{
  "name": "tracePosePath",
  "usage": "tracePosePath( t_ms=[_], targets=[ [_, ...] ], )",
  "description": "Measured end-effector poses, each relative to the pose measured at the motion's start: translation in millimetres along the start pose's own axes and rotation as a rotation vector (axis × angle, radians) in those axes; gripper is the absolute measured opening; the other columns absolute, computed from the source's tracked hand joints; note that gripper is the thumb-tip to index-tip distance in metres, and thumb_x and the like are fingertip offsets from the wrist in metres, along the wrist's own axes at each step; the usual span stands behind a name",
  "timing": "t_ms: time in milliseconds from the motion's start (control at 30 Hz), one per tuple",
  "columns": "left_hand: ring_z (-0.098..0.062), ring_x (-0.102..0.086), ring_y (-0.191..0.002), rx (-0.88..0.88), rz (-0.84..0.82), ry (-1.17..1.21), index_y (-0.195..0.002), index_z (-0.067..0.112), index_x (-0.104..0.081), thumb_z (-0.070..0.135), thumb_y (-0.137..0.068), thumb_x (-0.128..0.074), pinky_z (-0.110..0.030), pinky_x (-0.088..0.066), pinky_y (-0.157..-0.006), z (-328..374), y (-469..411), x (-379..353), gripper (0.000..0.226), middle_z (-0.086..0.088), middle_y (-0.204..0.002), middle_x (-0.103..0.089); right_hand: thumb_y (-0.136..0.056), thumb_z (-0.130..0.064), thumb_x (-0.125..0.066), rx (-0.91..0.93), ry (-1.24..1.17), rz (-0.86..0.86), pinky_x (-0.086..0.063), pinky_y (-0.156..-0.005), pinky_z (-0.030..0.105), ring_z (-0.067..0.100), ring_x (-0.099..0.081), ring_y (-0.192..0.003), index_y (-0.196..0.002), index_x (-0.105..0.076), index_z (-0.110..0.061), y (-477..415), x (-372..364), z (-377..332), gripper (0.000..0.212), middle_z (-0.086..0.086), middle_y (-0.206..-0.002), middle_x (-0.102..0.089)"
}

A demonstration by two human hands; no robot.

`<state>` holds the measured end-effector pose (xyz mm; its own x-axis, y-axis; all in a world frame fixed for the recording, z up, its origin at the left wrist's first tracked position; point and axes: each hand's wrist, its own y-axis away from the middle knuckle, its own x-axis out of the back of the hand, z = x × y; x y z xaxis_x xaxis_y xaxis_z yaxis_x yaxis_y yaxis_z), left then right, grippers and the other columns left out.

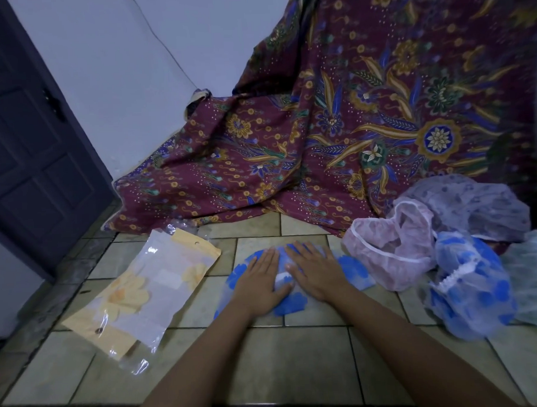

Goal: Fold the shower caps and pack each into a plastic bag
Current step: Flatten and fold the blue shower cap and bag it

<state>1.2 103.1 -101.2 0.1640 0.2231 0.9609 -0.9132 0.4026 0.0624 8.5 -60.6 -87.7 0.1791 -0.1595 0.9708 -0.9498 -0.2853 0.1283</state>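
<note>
Centre frame, tiled floor (298,356): left hand (258,280) and right hand (313,272) flat, fingers straight, pressing blue-flowered translucent plastic shower cap (288,304); nothing gripped. Risk: slippery cap springing open once released.

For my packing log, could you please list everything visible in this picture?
flat shower cap: one, clear with blue flowers, on the floor under both hands
plastic bags: number unclear, clear with yellow flower print, on the floor at left
pink shower cap: one, pink, pile at right
lilac shower cap: one, lilac, back of pile
puffed blue shower cap: one, blue flowers, front of pile
green shower cap: one, pale green, far right
cloth: one, maroon, flowered, draped behind
door: one, dark, left
floor: beige tiles
left hand: pressing flat
right hand: pressing flat
</note>
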Motion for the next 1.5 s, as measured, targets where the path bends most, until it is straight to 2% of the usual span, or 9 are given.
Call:
tracePosePath(
  t_ms=[300, 533, 767, 867, 967, 1033, 1133, 1300, 1500],
  targets=[
    [-0.002, 0.009, -0.141, -0.065, 0.027, -0.077, -0.149, 0.019, 0.001, 0.085, -0.057, 0.022, -0.017, 0.015, -0.109, -25, 26, 6, 0.115, 0.004, -0.157, 0.002, -0.059, -0.085, 0.009, -0.036, -0.011, 0.022, 0.0, -0.116, 0.041, 0.013, 0.002, -0.145, -0.148, -0.003, -0.034, 8, -2, 26, 0.103, -0.01, -0.157, 0.001],
    [0.003, 0.012, -0.137, -0.077, 0.009, -0.04, -0.144, 0.028, 0.008, 0.083, -0.068, 0.008, -0.022, 0.01, -0.112, -42, 40, 9, 0.094, 0.007, -0.157, 0.0, -0.092, -0.06, -0.022, -0.099, -0.082, 0.029, 0.001, -0.116, 0.035, 0.017, 0.004, -0.145, -0.148, -0.002, -0.032, 30, 7, 52, 0.067, -0.004, -0.158, 0.002],
    [-0.011, 0.006, -0.144, 0.12, 0.132, -0.019, -0.149, 0.021, 0.0, 0.084, -0.052, 0.03, -0.03, 0.012, -0.113, -24, 52, 2, 0.12, 0.004, -0.156, 0.006, -0.094, -0.058, -0.017, -0.221, -0.093, 0.202, -0.016, -0.114, 0.04, 0.026, -0.003, -0.145, -0.148, 0.002, -0.034, 46, 9, 30, 0.062, 0.007, -0.157, 0.008],
    [-0.02, 0.006, -0.145, 0.35, 0.123, -0.084, -0.149, 0.014, 0.006, 0.076, -0.053, 0.029, -0.037, 0.01, -0.114, 1, 54, -5, 0.117, -0.009, -0.158, 0.005, -0.075, -0.072, 0.019, -0.156, 0.004, 0.201, -0.013, -0.114, 0.048, 0.03, -0.012, -0.144, -0.148, -0.011, -0.031, 51, 5, -6, 0.09, 0.011, -0.157, -0.008],
    [-0.036, -0.016, -0.141, 0.459, 0.104, -0.193, -0.147, -0.002, -0.011, 0.06, -0.063, 0.019, -0.044, 0.009, -0.113, 24, 55, -5, 0.108, -0.031, -0.15, -0.017, -0.09, -0.06, 0.009, -0.088, 0.034, 0.116, -0.032, -0.102, 0.052, 0.028, -0.051, -0.124, -0.133, -0.048, -0.031, 49, -13, -29, 0.077, 0.009, -0.141, -0.047],
    [-0.043, -0.057, -0.106, 0.364, 0.165, -0.309, -0.123, -0.011, -0.053, 0.054, -0.077, -0.007, -0.048, -0.008, -0.108, 29, 57, -5, 0.092, -0.036, -0.108, -0.059, -0.081, -0.068, 0.019, -0.061, 0.058, 0.051, -0.027, -0.107, 0.052, 0.026, -0.041, -0.133, -0.14, -0.037, -0.036, 48, -20, -31, 0.087, 0.006, -0.15, -0.034],
    [-0.034, -0.063, -0.065, 0.191, 0.149, -0.367, -0.088, -0.005, -0.071, 0.05, -0.078, -0.029, -0.053, -0.027, -0.099, 24, 62, -4, 0.07, -0.018, -0.068, -0.063, -0.048, -0.081, 0.035, 0.002, -0.007, 0.032, 0.001, -0.115, 0.049, 0.019, 0.004, -0.146, -0.145, -0.003, -0.044, 38, -25, -14, 0.111, -0.005, -0.158, 0.006],
    [-0.025, -0.065, -0.074, -0.026, 0.195, -0.408, -0.088, 0.006, -0.071, 0.055, -0.092, -0.016, -0.054, -0.035, -0.097, 6, 60, 3, 0.074, -0.009, -0.08, -0.065, -0.063, -0.081, 0.021, 0.129, 0.057, -0.08, 0.002, -0.115, 0.047, 0.018, 0.011, -0.145, -0.145, -0.001, -0.044, 28, -4, 5, 0.093, -0.007, -0.157, 0.009],
    [-0.018, -0.047, -0.128, -0.357, 0.08, -0.329, -0.135, 0.013, -0.047, 0.055, -0.096, -0.01, -0.041, -0.031, -0.106, -11, 58, 5, 0.068, -0.006, -0.138, -0.05, -0.097, -0.051, -0.026, 0.246, 0.078, -0.163, 0.005, -0.115, 0.045, 0.016, 0.013, -0.144, -0.146, -0.003, -0.039, 15, 9, 22, 0.056, -0.006, -0.157, 0.009]
  ],
)
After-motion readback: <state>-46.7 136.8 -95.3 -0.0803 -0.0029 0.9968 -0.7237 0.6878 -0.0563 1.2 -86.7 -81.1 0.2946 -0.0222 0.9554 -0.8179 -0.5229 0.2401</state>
